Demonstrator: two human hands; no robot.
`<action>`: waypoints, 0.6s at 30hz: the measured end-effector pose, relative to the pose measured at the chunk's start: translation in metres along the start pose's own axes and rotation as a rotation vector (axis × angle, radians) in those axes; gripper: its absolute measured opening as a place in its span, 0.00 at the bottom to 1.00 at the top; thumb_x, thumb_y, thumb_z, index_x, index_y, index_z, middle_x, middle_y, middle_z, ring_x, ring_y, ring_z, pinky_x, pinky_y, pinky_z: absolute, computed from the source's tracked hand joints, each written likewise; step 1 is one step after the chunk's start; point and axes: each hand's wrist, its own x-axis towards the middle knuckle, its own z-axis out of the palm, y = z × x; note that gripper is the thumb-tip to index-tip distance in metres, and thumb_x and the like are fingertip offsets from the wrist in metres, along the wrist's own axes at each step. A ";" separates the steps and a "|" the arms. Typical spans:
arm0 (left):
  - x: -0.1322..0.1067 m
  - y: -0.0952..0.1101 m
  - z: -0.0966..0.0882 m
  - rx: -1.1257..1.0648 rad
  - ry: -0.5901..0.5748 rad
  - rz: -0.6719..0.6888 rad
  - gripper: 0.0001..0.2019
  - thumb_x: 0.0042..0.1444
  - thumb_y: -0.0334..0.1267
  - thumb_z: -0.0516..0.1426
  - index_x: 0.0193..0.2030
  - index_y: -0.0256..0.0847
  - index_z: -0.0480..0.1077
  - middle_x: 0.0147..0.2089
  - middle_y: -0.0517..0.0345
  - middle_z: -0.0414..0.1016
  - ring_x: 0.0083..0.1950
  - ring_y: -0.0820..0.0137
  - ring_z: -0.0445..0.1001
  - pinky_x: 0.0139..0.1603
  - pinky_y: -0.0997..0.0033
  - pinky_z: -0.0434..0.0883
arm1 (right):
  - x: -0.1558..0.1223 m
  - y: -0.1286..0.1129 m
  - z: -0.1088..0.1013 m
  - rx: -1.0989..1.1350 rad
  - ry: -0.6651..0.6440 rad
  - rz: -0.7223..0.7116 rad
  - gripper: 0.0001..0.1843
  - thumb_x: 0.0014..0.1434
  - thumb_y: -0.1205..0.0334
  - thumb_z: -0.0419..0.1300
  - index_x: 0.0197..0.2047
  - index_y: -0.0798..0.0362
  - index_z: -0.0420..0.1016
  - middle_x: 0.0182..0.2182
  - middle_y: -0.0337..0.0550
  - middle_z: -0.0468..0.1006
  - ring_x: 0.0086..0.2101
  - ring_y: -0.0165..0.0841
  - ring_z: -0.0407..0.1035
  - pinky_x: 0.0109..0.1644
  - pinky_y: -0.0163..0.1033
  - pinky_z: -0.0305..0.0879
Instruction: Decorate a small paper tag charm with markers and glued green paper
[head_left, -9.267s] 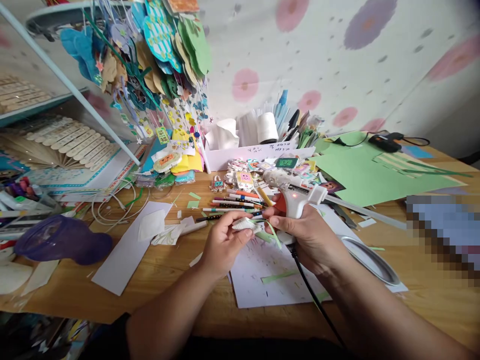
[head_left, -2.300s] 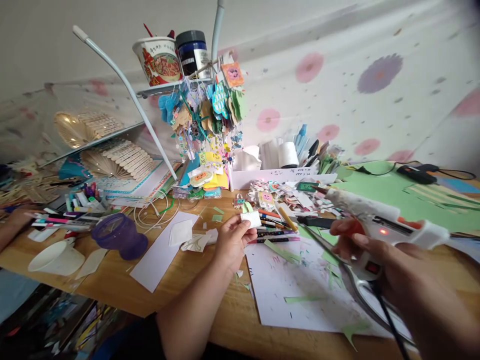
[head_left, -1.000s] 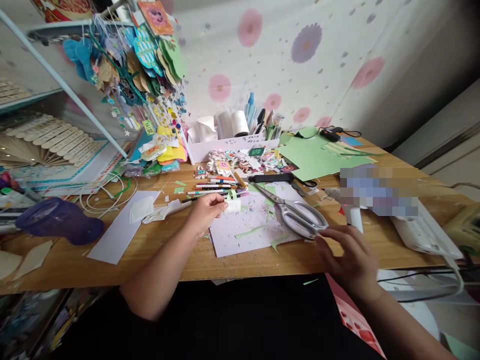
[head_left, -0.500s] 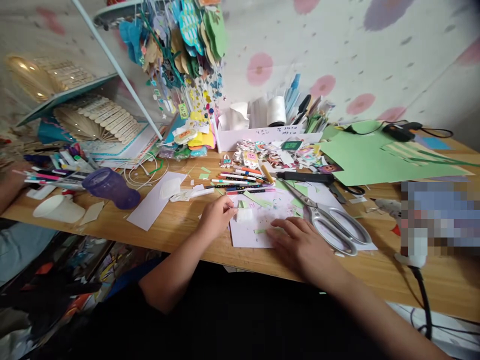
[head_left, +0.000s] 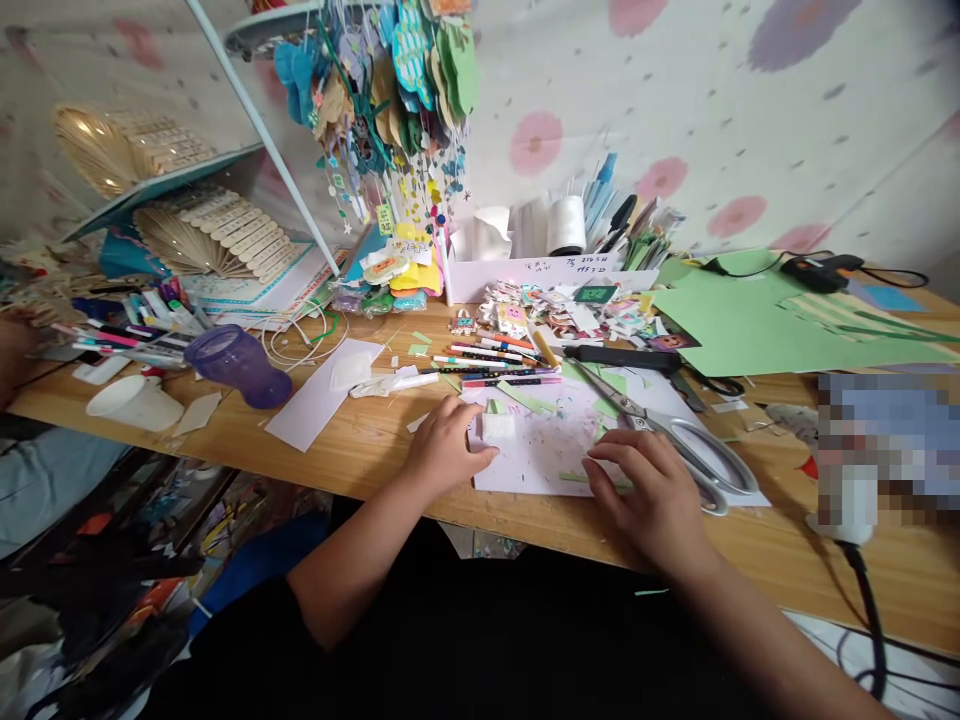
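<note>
My left hand (head_left: 448, 445) rests at the left edge of a white paper sheet (head_left: 532, 470), its thumb and fingers apart. Just beyond its fingertips lies a small white block-like piece (head_left: 497, 425) with a bit of green at its top. My right hand (head_left: 651, 490) hovers over the right part of the sheet with fingers loosely curled and parted, nothing seen in them. Large silver-handled scissors (head_left: 705, 450) lie beside it, partly hidden by that hand. Green paper strips (head_left: 529, 398) and coloured specks are scattered on the sheet.
Several markers (head_left: 495, 360) lie behind the sheet, before a heap of small cutouts (head_left: 555, 312). At left stand a purple cup (head_left: 238, 365) and a tipped white cup (head_left: 135, 404). Green card (head_left: 735, 320) covers the back right. A glue gun (head_left: 844, 500) stands right. Another person's arm (head_left: 15, 365) shows far left.
My left hand has opened from a pinch beside the white piece, its thumb now spread. My right hand has lifted and shifted right, off the sheet's middle. The view has shifted slightly.
</note>
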 end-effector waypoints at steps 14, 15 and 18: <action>0.000 -0.002 -0.002 0.009 -0.008 0.033 0.17 0.47 0.42 0.63 0.45 0.45 0.73 0.46 0.55 0.71 0.46 0.60 0.72 0.48 0.59 0.70 | -0.001 0.002 0.004 -0.012 0.056 -0.020 0.05 0.56 0.70 0.61 0.35 0.52 0.70 0.33 0.46 0.74 0.36 0.40 0.70 0.39 0.46 0.67; -0.001 -0.002 -0.002 0.003 -0.011 0.039 0.17 0.46 0.42 0.63 0.44 0.45 0.73 0.46 0.56 0.71 0.46 0.60 0.72 0.47 0.60 0.70 | -0.001 0.002 0.003 -0.006 0.059 -0.013 0.05 0.56 0.70 0.61 0.35 0.52 0.70 0.33 0.46 0.74 0.36 0.40 0.70 0.39 0.46 0.67; -0.001 -0.003 -0.003 -0.014 -0.013 0.055 0.17 0.45 0.42 0.64 0.43 0.46 0.74 0.46 0.57 0.71 0.46 0.62 0.73 0.47 0.64 0.69 | -0.002 0.002 0.003 0.006 0.063 0.015 0.04 0.56 0.70 0.60 0.35 0.52 0.70 0.34 0.46 0.73 0.36 0.39 0.70 0.40 0.46 0.67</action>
